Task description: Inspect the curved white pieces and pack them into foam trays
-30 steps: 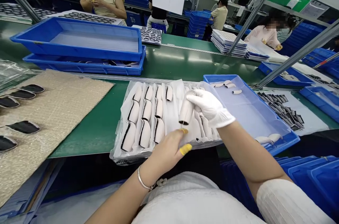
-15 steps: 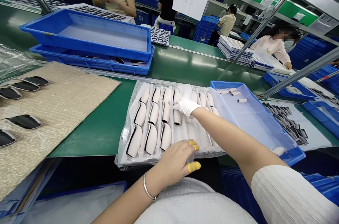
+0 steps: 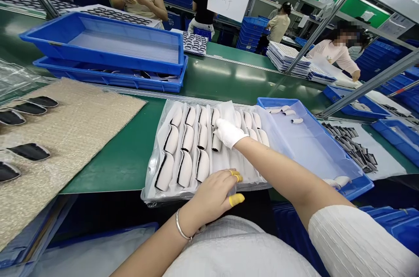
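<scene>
A clear plastic tray [image 3: 153, 181] holds rows of beige curved pieces with black edges [image 3: 185, 167]. My right hand [image 3: 229, 133], in a white glove, is closed on one beige piece [image 3: 216, 142] and presses it down into the tray's middle row. My left hand [image 3: 214, 194], bare with yellow finger cots, rests on the tray's near edge, fingers curled against the plastic. To the right a blue tray [image 3: 353, 183] holds a few loose beige pieces [image 3: 288, 113].
Stacked blue trays [image 3: 98, 56] stand on the green belt [image 3: 229, 80] behind. A beige mat [image 3: 75, 133] with black pieces [image 3: 29, 151] lies at left. Black parts on white sheet [image 3: 353, 146] lie at right. Several other people work at the far benches.
My right hand carried the beige piece from above the tray's front down into the middle row and set it there. My left hand stayed at the near edge.
</scene>
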Demonstrator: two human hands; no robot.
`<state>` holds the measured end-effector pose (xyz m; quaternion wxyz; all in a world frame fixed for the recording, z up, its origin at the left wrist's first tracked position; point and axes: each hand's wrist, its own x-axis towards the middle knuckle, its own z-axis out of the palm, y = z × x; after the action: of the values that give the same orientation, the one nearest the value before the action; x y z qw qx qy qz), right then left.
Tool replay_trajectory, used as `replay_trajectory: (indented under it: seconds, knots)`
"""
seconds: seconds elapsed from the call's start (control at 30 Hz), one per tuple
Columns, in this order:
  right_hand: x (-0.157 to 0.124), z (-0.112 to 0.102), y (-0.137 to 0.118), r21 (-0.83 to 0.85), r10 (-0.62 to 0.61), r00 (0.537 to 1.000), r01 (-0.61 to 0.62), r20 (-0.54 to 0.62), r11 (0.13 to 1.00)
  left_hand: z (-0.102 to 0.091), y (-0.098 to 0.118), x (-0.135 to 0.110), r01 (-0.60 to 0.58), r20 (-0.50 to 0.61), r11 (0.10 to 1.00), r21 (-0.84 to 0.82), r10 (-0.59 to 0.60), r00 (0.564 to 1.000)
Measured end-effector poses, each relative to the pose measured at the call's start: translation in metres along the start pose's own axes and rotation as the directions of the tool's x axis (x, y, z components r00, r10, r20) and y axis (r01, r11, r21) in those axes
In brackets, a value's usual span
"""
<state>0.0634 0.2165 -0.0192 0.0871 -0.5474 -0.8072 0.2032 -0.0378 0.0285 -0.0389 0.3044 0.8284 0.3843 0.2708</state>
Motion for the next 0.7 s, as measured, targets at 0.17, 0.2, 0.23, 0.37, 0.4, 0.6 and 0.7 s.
replay_trajectory:
  seconds: [0.17, 0.2, 0.23, 0.37, 0.4, 0.6, 0.7]
  knots:
    - [-0.018, -0.003, -0.003, -0.108, -0.109, 0.994, 0.11, 0.014, 0.988, 0.002, -0.004, 0.0, 0.008, 0.006, 0.999, 0.044, -0.008, 1.0]
    - [-0.02, -0.002, -0.004, -0.123, -0.132, 0.991, 0.134, 0.023, 0.983, 0.003, -0.006, 0.0, 0.009, 0.004, 0.998, 0.059, -0.01, 1.0]
    - [-0.021, -0.002, -0.005, -0.137, -0.155, 0.987, 0.158, 0.034, 0.978, 0.004, -0.008, 0.0, 0.009, 0.001, 0.997, 0.075, -0.009, 1.0]
    - [-0.019, 0.004, -0.008, -0.172, -0.217, 0.974, 0.225, 0.062, 0.959, 0.006, -0.015, 0.001, 0.008, -0.015, 0.989, 0.146, -0.006, 1.0]
    - [-0.018, 0.004, -0.007, -0.177, -0.224, 0.973, 0.232, 0.064, 0.956, 0.007, -0.017, 0.001, 0.012, -0.025, 0.986, 0.166, -0.008, 1.0]
    - [-0.055, -0.021, 0.014, 0.137, -0.278, 0.941, 0.307, -0.193, 0.942, 0.003, -0.03, -0.004, 0.045, -0.051, 0.982, 0.185, -0.036, 0.998]
    - [-0.101, -0.044, 0.039, 0.236, -0.314, 0.888, 0.402, -0.337, 0.885, -0.006, -0.03, -0.007, 0.087, -0.063, 0.986, 0.139, -0.079, 0.995]
